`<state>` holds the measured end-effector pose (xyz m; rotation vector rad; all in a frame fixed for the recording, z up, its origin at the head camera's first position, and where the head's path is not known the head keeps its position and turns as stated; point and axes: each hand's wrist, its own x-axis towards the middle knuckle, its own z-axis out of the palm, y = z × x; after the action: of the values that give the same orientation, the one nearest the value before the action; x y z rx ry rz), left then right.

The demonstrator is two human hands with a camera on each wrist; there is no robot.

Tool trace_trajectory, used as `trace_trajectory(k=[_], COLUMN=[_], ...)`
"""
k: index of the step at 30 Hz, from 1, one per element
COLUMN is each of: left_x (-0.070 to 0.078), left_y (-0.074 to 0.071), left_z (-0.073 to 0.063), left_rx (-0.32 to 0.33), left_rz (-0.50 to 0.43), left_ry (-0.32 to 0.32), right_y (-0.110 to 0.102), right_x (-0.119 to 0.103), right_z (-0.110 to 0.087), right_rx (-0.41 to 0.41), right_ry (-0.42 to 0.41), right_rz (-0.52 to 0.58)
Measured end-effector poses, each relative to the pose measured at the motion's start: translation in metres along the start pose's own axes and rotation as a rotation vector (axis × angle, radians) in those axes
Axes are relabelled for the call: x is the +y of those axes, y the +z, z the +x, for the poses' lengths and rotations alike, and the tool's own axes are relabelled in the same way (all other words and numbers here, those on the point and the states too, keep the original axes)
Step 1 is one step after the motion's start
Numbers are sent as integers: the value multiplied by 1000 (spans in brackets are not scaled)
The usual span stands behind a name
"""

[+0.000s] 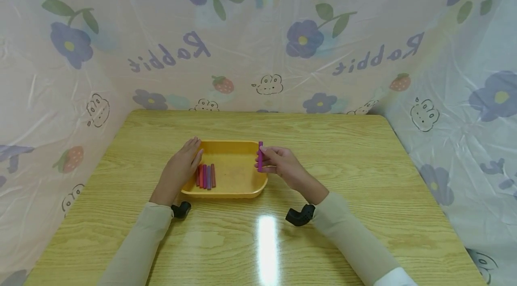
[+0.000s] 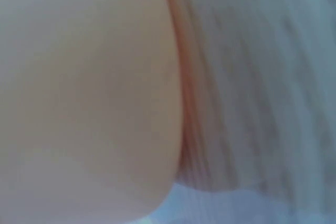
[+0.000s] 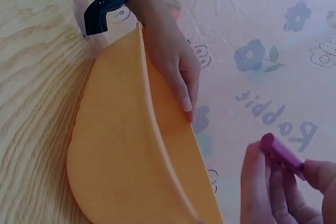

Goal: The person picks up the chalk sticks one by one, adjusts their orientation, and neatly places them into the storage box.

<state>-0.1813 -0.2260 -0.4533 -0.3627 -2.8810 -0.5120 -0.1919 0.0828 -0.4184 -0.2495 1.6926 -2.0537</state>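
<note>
A yellow-orange tray [image 1: 232, 195] stands on the table. At its left side, my left hand [image 1: 179, 167] rests with straight fingers along the rim. Beside that hand, several crayon-like sticks [image 1: 208, 177] in reds, purples and brown lie side by side on the tray floor. My right hand [image 1: 284, 165] pinches one purple crayon-like stick [image 1: 260, 156] between thumb and fingers, upright in the head view at the tray's right edge. In the right wrist view the purple stick [image 3: 283, 156] shows a round flat end. The left wrist view is blurred, with only skin and cloth close up.
The tray stands on a wood-grain table [image 1: 343, 151]. A patterned curtain [image 1: 250, 43] with flowers and rabbits hangs behind and at both sides. Black wrist devices [image 1: 300, 215] sit at both sleeve cuffs. A bright light reflection lies on the near tabletop.
</note>
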Motion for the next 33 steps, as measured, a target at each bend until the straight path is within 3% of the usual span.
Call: trace_trajectory(k=[15,23,33], left_x=[0,0,-1], left_y=[1,0,1], left_z=[-2,-1,0], left_rx=[30,21,26], left_rz=[-7,-3,-9], left_ry=[28,18,11], right_y=[32,44,59], right_x=[2,7,18], right_z=[16,27,44], right_rx=[-52,-76,-40], right_ry=[1,40,77], right_rz=[-121,-118,-142])
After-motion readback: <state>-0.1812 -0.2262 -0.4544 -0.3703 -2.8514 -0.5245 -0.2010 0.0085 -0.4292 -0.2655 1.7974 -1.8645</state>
